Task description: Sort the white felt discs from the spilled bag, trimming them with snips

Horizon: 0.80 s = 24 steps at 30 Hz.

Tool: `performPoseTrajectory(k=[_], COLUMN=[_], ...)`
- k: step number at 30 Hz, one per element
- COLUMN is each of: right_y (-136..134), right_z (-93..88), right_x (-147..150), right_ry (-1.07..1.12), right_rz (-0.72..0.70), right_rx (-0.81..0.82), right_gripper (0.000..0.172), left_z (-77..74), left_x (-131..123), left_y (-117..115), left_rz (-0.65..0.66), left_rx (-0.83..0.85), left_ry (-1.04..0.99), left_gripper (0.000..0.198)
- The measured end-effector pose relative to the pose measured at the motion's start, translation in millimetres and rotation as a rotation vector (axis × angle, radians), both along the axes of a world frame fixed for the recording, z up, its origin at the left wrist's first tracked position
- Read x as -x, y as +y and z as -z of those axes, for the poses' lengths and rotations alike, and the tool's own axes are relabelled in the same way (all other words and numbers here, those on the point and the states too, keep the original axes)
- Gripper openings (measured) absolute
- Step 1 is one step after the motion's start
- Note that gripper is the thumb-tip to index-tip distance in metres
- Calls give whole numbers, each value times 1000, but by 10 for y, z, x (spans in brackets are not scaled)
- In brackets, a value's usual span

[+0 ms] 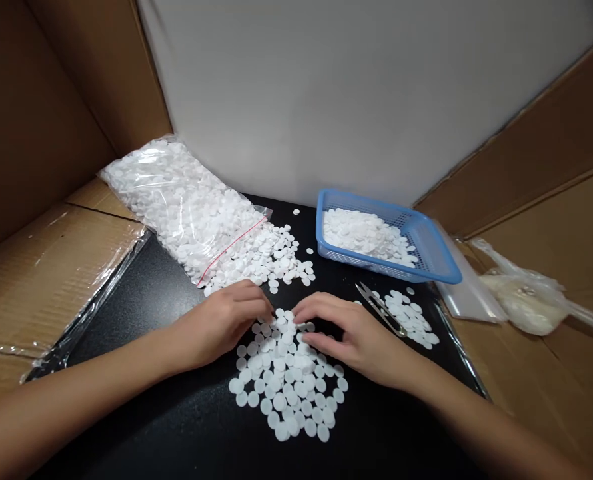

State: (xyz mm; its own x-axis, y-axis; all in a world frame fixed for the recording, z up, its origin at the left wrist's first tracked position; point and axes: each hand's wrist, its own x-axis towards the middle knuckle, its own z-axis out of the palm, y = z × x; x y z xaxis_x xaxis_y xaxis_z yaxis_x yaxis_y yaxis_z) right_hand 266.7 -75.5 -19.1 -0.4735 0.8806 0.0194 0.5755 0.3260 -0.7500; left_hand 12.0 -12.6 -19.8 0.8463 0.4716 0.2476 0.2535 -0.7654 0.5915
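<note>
A loose pile of small white round discs [289,387] is spread on the black tabletop between my hands. My left hand [226,320] touches the pile's upper left edge, its fingers curled together and the tips partly hidden; whether a disc is between them I cannot make out. From the other side, my right hand [346,333] reaches the top of the pile, with thumb and fingers apart and the fingertips near or on the discs. Just beyond the hands, more white discs [276,257] spill from the mouth of a clear zip bag [176,200] full of them.
Behind my right hand stands a blue mesh basket [389,267] holding white discs. Metal thread snips [381,310] lie beside a smaller group of discs [414,320]. Clear plastic bags [469,280] and a knotted bag [526,300] rest on cardboard at right. Cardboard walls [66,73] border the table.
</note>
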Motion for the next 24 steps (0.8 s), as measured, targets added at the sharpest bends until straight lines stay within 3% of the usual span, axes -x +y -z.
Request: performPoseTrajectory(k=[1, 3, 5, 9, 12, 15, 17, 21, 22, 24], right_y=[-140, -445, -721, -919, -729, -477, -397, -531, -598, -723], right_z=[36, 157, 318, 577, 639, 591, 513, 407, 415, 473], right_x=[-63, -150, -149, 133, 432, 627, 650, 441, 369, 267], right_ry=[-17, -90, -207, -353, -297, -184, -98, -23, -55, -170], right_rz=[49, 116, 97, 107, 179, 254, 269, 307, 322, 290], right_rx=[0, -42, -151, -322, -385, -331, -294, -234, -227, -241], right_gripper=[28, 77, 112, 137, 136, 132, 121, 82, 78, 89], left_z=[-29, -46, 4, 211, 299, 283, 243, 176, 169, 171], left_x=[31, 86, 110, -34, -287, -508, -560, -455, -421, -394], left_y=[-60, -210, -380, -636, -676, -628, -584, -534, -534, -547], left_rz=[-82, -195, -208, -182, -252, -426, -479, -481, -477, -460], left_rx=[69, 177, 227, 195, 213, 352, 385, 395, 399, 405], left_ry=[-3, 27, 73, 82, -18, -172, -232, -273, -272, -262], left_gripper=[24, 21, 26, 51, 48, 31, 28, 30, 30, 30])
